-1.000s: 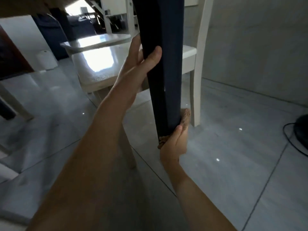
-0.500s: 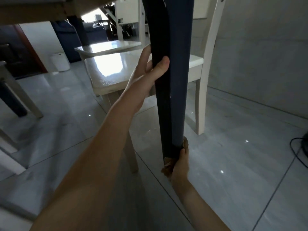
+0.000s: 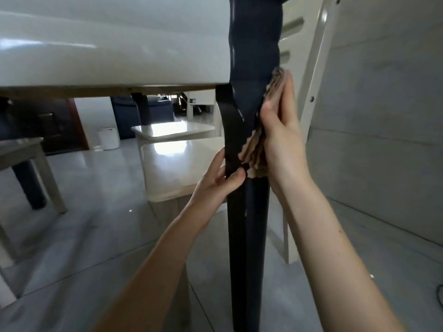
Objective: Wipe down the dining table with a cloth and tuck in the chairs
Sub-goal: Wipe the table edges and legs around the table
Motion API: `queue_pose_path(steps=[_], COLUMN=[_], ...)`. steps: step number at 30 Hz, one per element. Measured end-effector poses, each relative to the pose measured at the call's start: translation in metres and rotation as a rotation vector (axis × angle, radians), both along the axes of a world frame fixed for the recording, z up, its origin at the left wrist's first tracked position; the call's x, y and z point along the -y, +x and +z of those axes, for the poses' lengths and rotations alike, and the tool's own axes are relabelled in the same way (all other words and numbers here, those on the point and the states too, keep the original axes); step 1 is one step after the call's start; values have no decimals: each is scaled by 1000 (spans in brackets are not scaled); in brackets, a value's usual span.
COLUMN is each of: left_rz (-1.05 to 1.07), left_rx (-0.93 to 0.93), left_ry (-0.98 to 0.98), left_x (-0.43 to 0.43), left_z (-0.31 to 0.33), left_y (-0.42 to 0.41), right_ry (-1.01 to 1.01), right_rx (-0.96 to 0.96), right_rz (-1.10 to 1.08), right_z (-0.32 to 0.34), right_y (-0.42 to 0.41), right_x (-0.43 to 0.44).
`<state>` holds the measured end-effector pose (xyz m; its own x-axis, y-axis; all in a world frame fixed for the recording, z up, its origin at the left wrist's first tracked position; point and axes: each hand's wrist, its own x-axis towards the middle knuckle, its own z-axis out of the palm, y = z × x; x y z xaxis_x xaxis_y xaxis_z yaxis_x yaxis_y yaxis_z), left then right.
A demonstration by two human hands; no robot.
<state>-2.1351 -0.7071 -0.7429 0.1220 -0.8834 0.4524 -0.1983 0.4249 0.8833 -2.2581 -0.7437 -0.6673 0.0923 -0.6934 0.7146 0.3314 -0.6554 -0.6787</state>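
Observation:
A dark navy table leg (image 3: 248, 236) runs down the middle of the view, below the glossy white table edge (image 3: 115, 53). My left hand (image 3: 217, 183) grips the leg from its left side at mid height. My right hand (image 3: 280, 130) presses a crumpled brown cloth (image 3: 257, 149) against the leg's right side, near the top, just under the table edge. A white chair (image 3: 177, 159) stands behind the leg, its seat on the left of the leg and its slatted back (image 3: 314, 75) on the right.
A second white seat (image 3: 172, 129) is behind the first. Another pale chair frame (image 3: 45, 173) and a dark leg (image 3: 28, 185) stand at the left. A white cylinder (image 3: 109, 138) sits on the grey tiled floor. A black cable (image 3: 437, 295) lies at the far right.
My right hand has slid the cloth up from the foot of the leg to near its top. The view has tilted upward, showing the table edge. My left hand stays on the leg.

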Motion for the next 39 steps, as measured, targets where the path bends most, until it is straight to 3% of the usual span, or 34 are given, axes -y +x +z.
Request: queue_pose_path(steps=[3,6,12,19,23,27,32,35,39], left_rz=[2,-21,-61,-21,7,-12,4,67,345], left_rx=[1,-36,-45,-51,-43,-47,-27,-23,-57], left_ry=[-33,-50,-95,-11,37,36,30,-5,-56], left_x=[1,-2,-7,-14,-15,-18,-14,-16,-28], left_z=[-2,-5,-4,2,3,3,0,-4,-37], left_y=[-2,-5,-7,-11,-10,-11,-9,-15,-11], right_ry=[-189,-440,-433,-75,296,553,714,799,941], right_rx=[2,-53,-289,-264,-269,-469,-598,-494,-379], right_rz=[-182,-425,-272,-178,-6,59,167,154,-22], right_z=[35,20,-90,-164,-206,-256,-280,-292,-300], right_y=[16,24,-4,-10,-15,-30,-35,-42,-50], right_x=[-2,5,11,-10,-24,-34,-23,-20,-43])
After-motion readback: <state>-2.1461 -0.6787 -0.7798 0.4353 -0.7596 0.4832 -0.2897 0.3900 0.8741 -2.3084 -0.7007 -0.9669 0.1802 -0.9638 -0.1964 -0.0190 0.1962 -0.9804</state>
